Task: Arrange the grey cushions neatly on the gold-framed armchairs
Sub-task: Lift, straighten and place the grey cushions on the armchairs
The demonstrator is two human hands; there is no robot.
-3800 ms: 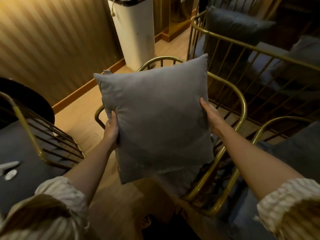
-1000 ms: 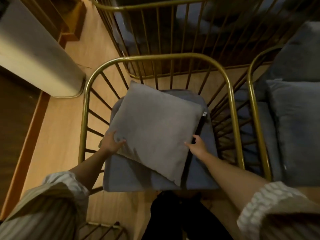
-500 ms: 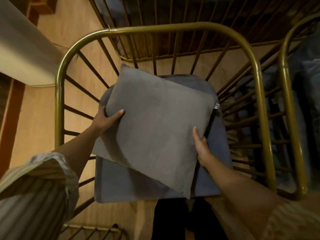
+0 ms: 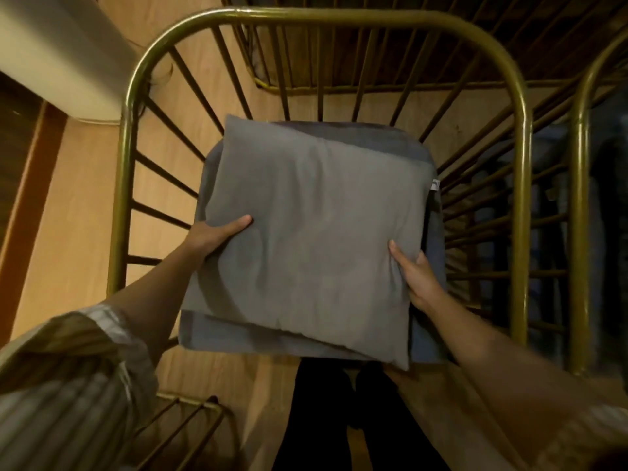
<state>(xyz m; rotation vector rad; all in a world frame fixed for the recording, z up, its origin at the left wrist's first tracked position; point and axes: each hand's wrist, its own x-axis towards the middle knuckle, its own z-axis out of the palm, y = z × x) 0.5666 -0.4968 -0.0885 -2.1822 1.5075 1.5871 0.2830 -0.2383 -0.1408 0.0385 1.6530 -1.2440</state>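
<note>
A square grey cushion (image 4: pixel 316 232) lies over the blue-grey seat pad (image 4: pixel 435 253) of a gold-framed armchair (image 4: pixel 125 137), seen from straight above. My left hand (image 4: pixel 214 234) grips the cushion's left edge, thumb on top. My right hand (image 4: pixel 416 277) grips its right edge near the lower corner. The cushion covers most of the seat pad and sits roughly square to it. A small white tag (image 4: pixel 435 185) sticks out at the cushion's right side.
A second gold-framed armchair (image 4: pixel 581 198) stands close on the right, another gold frame (image 4: pixel 306 86) behind. A white cylindrical bin (image 4: pixel 64 52) stands at the upper left on the wooden floor. More gold bars (image 4: pixel 190 416) show at the lower left. My dark legs are below the seat.
I have turned the cushion from a diagonal lie to nearly square with the seat pad. The view has drawn closer over the chair, and both hands kept hold of the cushion's edges.
</note>
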